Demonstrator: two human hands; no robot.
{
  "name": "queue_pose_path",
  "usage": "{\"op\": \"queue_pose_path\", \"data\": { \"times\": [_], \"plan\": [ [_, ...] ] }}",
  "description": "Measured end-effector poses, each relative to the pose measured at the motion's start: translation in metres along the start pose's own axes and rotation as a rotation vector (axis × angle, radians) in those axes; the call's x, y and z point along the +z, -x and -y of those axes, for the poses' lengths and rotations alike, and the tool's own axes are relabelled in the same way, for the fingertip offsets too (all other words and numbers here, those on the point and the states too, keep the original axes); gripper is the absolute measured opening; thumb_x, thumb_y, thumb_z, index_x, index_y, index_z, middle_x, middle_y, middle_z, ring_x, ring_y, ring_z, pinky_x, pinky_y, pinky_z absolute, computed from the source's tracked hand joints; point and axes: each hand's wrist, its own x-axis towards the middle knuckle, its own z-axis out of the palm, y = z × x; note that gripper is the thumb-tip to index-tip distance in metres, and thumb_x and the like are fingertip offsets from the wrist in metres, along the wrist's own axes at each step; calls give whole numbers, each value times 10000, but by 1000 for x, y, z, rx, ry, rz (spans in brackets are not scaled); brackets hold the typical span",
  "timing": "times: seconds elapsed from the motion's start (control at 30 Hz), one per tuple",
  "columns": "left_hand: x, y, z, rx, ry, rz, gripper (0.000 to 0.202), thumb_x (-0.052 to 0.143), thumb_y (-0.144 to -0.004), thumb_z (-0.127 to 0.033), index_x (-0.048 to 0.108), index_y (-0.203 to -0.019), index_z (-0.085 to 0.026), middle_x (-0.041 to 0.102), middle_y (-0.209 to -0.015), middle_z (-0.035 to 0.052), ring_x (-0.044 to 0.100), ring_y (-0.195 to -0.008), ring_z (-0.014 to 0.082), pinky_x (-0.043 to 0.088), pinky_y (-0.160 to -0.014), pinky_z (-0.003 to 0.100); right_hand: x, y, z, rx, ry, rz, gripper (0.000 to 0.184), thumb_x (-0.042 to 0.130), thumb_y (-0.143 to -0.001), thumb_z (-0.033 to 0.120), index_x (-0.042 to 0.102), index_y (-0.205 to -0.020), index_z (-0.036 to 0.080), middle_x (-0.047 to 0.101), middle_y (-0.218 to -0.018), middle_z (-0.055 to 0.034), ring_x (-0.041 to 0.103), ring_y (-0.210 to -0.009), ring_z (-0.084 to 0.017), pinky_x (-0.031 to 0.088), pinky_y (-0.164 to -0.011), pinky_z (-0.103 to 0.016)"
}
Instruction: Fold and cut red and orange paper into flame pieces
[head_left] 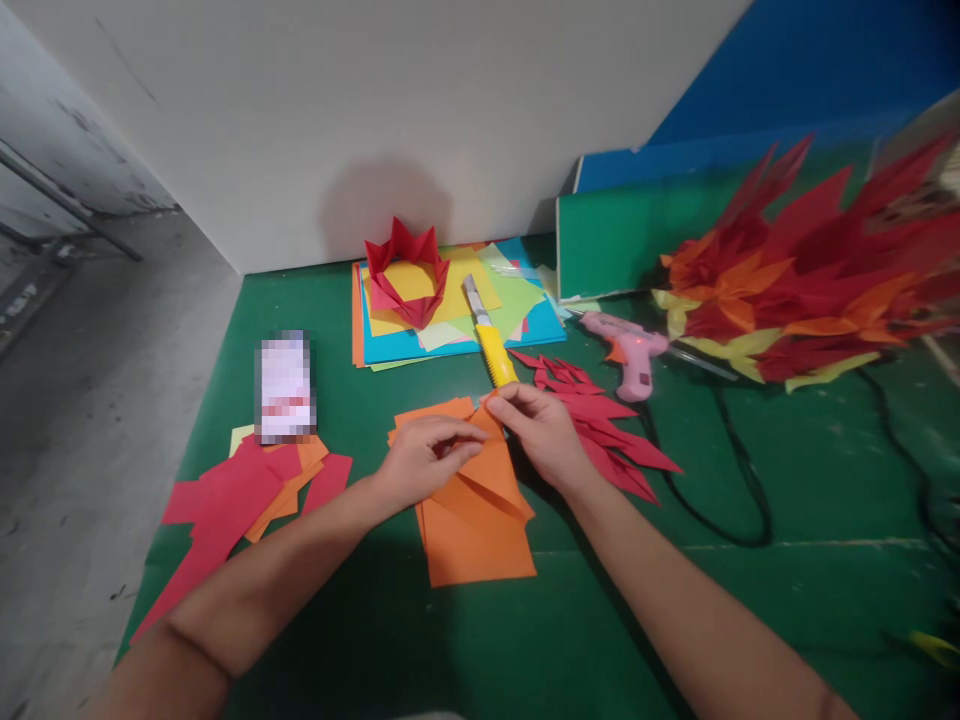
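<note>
Forearms (289, 575) cropped; left hand (424, 460) part-hides orange paper (480, 545).

Both bare forearms (289, 570) are slanting inward; the left hand (421, 458) is curving its fingers over its thumb, and the right hand (545, 430), close by, is pinching!

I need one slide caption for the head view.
Right hand pinching orange paper, left hand close by, yellow cutter and pink glue gun beyond.
</note>
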Motion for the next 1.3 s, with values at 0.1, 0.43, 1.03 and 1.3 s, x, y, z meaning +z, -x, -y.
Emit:
{"op": "queue_pose_path", "data": {
  "times": [0.1, 0.43, 1.03, 1.3],
  "plan": [
    [1, 1, 0, -92, 130, -29, 171, 654, -798, -275, 576, -901, -164, 628, -711, -6, 489, -513, 61, 399, -480, 172, 1, 1, 1, 9, -21, 3, 308, 750, -660, 481, 618, -669, 203, 587, -659, 20, 479, -574, -98, 391, -541, -230],
    [1, 3, 6, -60, 40, 53, 150, 584, -861, -287, 600, -964, -179, 606, -744, 0, 447, -520, 67, 402, -517, 196, 2, 4, 5, -59, 36, 7, 296, 697, -723, 478, 592, -658, 209, 540, -640, 21, 462, -592, -112, 396, -578, -244],
    [-2, 2, 1, 24, -36, 80, 237, 604, -852, -340, 671, -993, -161, 637, -726, 28, 453, -526, 82, 434, -552, 217, 3, 5, 7, -88, 95, -13, 300, 681, -740, 479, 582, -670, 204, 562, -671, 6, 498, -635, -131, 435, -624, -264],
    [-4, 1, 0, 88, -76, 178, 264, 533, -868, -205, 644, -1107, -188, 617, -682, 12, 477, -569, 111, 448, -606, 239, 4, 7, 7, -135, 104, 5, 252, 686, -735, 446, 609, -679, 212, 601, -692, -6, 545, -659, -152, 468, -651, -293]
  ]
}}
